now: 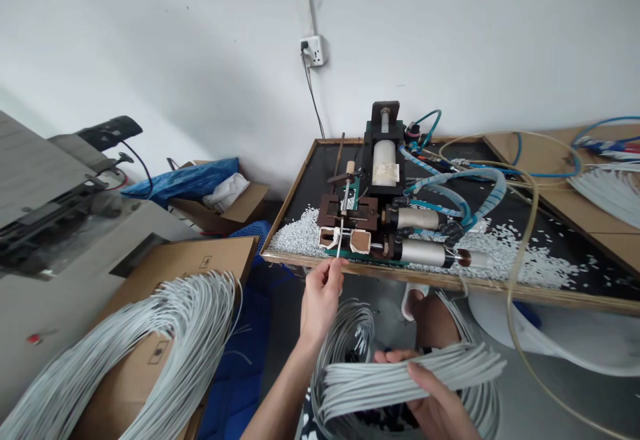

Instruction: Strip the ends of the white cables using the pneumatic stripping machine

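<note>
My left hand (321, 297) is raised to the front edge of the workbench, its fingers pinched on a single white wire (341, 235) whose end pokes into the small pneumatic wire stripping machine (373, 210). My right hand (437, 403) is low in front of me, closed round a bundle of white wires (400, 377) held across my lap. More loops of the same wire hang beneath the bundle.
The black-topped workbench (500, 287) has a wooden rim and is strewn with white insulation scraps (520, 260). Blue air hoses (465, 190) run from the machine. A big coil of white wires (150, 340) lies on cardboard boxes at left. A wall socket (314, 50) is behind.
</note>
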A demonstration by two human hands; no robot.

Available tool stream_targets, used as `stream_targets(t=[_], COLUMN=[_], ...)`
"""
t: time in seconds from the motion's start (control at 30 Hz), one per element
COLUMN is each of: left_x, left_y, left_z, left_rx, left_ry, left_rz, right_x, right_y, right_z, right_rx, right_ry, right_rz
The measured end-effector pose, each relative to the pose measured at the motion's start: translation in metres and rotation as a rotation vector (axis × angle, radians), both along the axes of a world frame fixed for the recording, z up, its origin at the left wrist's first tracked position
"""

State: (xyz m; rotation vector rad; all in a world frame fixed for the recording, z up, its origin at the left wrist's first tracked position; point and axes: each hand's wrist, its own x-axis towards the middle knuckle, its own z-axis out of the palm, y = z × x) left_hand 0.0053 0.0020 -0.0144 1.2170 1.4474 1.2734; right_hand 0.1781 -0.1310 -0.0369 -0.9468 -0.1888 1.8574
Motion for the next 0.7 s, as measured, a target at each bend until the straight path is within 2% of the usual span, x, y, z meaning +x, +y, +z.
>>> stream_targets(t=[0.27, 0.7], left_x=[0.008, 0.009], left_y=[0.001, 0.003], left_z=[0.009, 0.026], left_rx=[0.002, 0.003], left_ry=[-0.164, -0.197], left_rz=[-0.061, 0.021], right_x=[0.006, 0.012], right_y=[0.004, 0.001], right_z=[-0.007, -0.008], right_rx=[0.011, -0.025], right_ry=[0.039, 0.036], right_rz=[-0.005, -0.016])
